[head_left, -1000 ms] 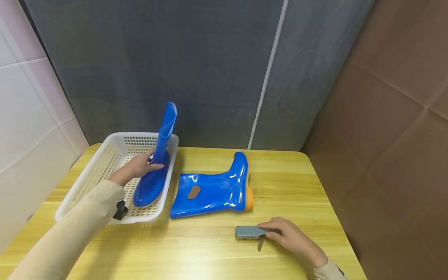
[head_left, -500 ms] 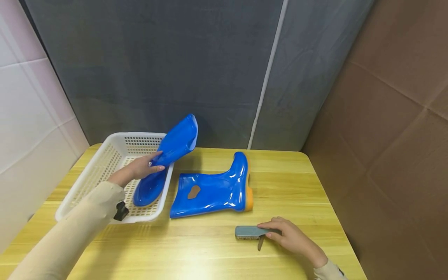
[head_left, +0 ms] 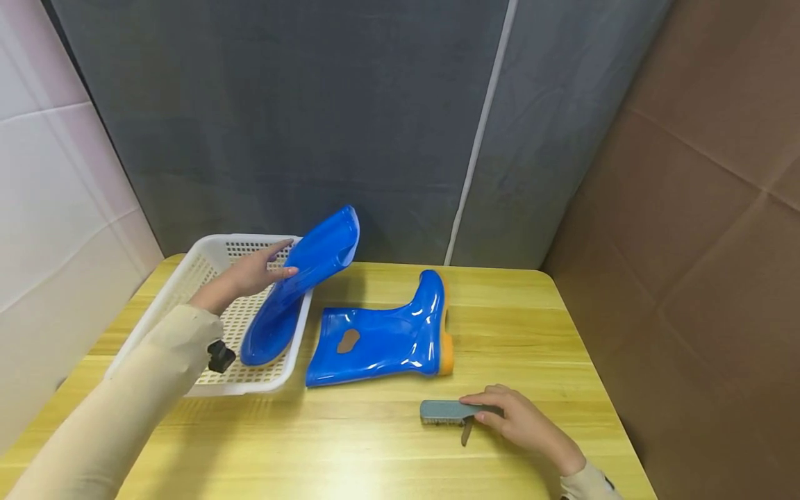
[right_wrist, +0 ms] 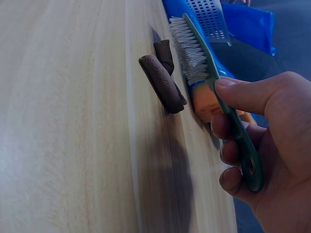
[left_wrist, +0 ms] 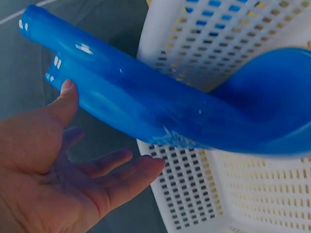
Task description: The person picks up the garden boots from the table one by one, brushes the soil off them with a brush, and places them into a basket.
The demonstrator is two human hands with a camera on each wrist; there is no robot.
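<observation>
A blue rain boot [head_left: 275, 330] leans in the white basket [head_left: 134, 333], its shaft slanting over the right rim. My left hand [head_left: 246, 274] is at that shaft; in the left wrist view its fingers [left_wrist: 116, 170] are spread apart from the boot and the thumb lies at the shaft's edge. My right hand [head_left: 515, 420] grips the handle of a grey-green scrub brush [head_left: 442, 411], white bristles [right_wrist: 189, 51] on one side. Beside the bristles lie brown rolled pieces [right_wrist: 163, 82] on the table. A second blue boot [head_left: 381, 340] lies on its side with a brown patch [head_left: 348, 340] on the shaft.
The wooden table [head_left: 350, 444] ends at a dark grey wall [head_left: 281, 125] behind. A brown cloth wall [head_left: 706, 278] stands at the right and a pale wall [head_left: 56, 208] at the left. The lying boot has an orange heel [head_left: 446, 354].
The shaft of the basket boot has tipped over to the right. My left hand has moved up slightly and its fingers have loosened from the boot. The right hand and brush stay put.
</observation>
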